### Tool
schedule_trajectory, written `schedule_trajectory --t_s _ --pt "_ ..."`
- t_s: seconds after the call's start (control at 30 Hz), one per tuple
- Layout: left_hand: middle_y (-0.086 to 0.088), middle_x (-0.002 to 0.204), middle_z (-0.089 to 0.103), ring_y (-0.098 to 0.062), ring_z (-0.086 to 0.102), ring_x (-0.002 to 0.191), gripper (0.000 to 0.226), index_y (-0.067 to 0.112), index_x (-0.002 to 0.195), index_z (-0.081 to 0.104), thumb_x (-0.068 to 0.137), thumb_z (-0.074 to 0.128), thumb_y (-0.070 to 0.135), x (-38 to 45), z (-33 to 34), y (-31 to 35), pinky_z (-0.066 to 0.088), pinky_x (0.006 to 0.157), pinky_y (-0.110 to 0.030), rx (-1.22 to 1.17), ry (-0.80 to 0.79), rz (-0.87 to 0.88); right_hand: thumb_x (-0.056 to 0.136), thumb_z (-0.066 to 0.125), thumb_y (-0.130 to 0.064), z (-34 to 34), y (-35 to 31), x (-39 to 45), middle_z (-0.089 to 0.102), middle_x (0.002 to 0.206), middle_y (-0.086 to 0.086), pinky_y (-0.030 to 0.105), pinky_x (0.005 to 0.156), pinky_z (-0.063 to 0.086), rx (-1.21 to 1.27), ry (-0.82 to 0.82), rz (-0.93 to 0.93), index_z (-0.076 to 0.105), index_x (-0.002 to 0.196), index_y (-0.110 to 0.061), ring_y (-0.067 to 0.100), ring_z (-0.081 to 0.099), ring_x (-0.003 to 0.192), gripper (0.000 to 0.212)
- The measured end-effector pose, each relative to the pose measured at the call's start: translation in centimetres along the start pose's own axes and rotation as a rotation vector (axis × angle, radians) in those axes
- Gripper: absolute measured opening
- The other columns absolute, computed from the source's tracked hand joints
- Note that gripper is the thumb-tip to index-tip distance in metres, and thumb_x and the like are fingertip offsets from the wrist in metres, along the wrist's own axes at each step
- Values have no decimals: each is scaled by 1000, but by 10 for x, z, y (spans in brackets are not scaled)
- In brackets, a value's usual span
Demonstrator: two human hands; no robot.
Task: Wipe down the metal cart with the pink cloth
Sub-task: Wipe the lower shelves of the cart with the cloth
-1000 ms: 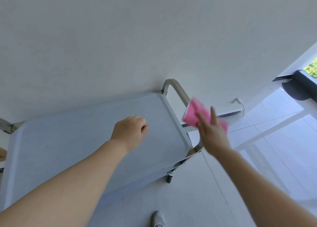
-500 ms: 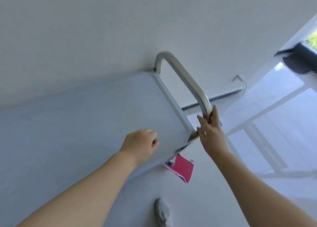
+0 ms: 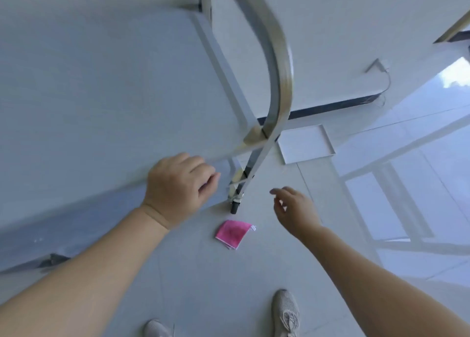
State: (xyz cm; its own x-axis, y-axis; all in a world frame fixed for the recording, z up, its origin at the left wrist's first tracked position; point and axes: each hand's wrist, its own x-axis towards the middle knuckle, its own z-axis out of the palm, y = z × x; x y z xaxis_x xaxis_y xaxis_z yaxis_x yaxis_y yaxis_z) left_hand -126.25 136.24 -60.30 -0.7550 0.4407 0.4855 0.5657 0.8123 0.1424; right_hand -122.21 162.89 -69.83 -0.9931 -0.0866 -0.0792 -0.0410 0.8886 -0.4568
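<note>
The metal cart [image 3: 101, 87] fills the upper left, its flat top pale grey and its curved handle [image 3: 277, 64] arching over the right end. The pink cloth [image 3: 232, 232] lies folded on the floor tiles just below the cart's front caster [image 3: 234, 207]. My left hand [image 3: 178, 186] rests on the cart's near right corner with the fingers loosely curled and holds nothing. My right hand [image 3: 295, 209] hovers in the air to the right of the cloth, fingers relaxed and empty.
A white rectangular tray [image 3: 305, 143] lies on the floor beyond the cart leg. A white wall with a dark baseboard [image 3: 330, 106] and a loose cable [image 3: 384, 82] stands behind. Two grey shoes [image 3: 284, 313] show at the bottom.
The pink cloth left my right hand, fell past the cart's corner and now lies on the floor. My right hand let go of the handle and dropped lower. The view tipped downward.
</note>
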Motion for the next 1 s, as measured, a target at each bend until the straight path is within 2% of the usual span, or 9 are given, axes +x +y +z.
schedule_trajectory --t_s 0.07,0.13,0.27,0.43,0.57,0.7,0.87,0.93,1.0 --pt "0 57 52 -23 49 55 25 19 62 58 86 59 26 -31 30 10 35 45 -31 -34 -67 188 88 52 -18 60 31 -4 63 113 1 29 73 46 -107 -244 -7 63 115 -21 25 63 92 29" --pt "1 60 55 -21 53 57 24 19 65 60 86 57 28 -67 69 16 37 44 -27 -79 -260 239 90 48 -23 118 56 -2 58 122 0 30 80 45 -182 -404 -18 59 120 -24 25 59 103 32" --pt "0 86 62 -23 59 87 21 18 88 64 90 50 33 -135 171 0 43 63 -31 -31 -506 -148 90 49 -26 241 103 13 53 124 1 31 87 46 -275 -577 -4 56 124 -28 25 55 109 35" --pt "0 97 60 -24 56 96 22 19 96 59 92 44 33 -217 285 -23 47 71 -34 10 -580 -278 84 47 -9 388 152 25 56 117 6 35 85 48 -397 -609 4 52 119 -20 25 57 102 37" --pt "0 97 60 -24 57 95 21 18 96 58 91 44 32 -263 329 -37 47 72 -33 3 -585 -296 89 45 -12 460 181 30 55 125 9 41 98 38 -512 -554 51 33 136 -16 28 51 115 48" --pt "1 101 60 -23 57 95 17 21 100 58 88 49 30 -271 347 -53 44 73 -30 -64 -515 -369 89 42 -13 465 177 39 61 105 3 34 83 48 -407 -488 -43 58 110 -18 24 59 98 26" --pt "4 114 60 -21 56 102 37 23 113 54 82 59 42 -259 344 -50 46 85 -30 -199 -579 -494 77 48 -16 396 126 49 55 97 2 34 63 45 -222 -283 -264 51 96 -17 29 59 83 19" --pt "7 109 60 -18 57 99 45 27 111 54 74 64 50 -248 336 -50 48 84 -32 -262 -597 -524 77 50 -16 365 98 55 57 92 1 32 58 41 -162 -209 -327 49 96 -17 26 57 76 19" --pt "5 95 62 -19 59 86 35 28 100 55 72 66 46 -239 325 -49 49 75 -31 -316 -543 -545 78 52 -15 339 75 57 57 79 1 30 53 38 -104 -145 -343 46 96 -16 25 55 67 20"
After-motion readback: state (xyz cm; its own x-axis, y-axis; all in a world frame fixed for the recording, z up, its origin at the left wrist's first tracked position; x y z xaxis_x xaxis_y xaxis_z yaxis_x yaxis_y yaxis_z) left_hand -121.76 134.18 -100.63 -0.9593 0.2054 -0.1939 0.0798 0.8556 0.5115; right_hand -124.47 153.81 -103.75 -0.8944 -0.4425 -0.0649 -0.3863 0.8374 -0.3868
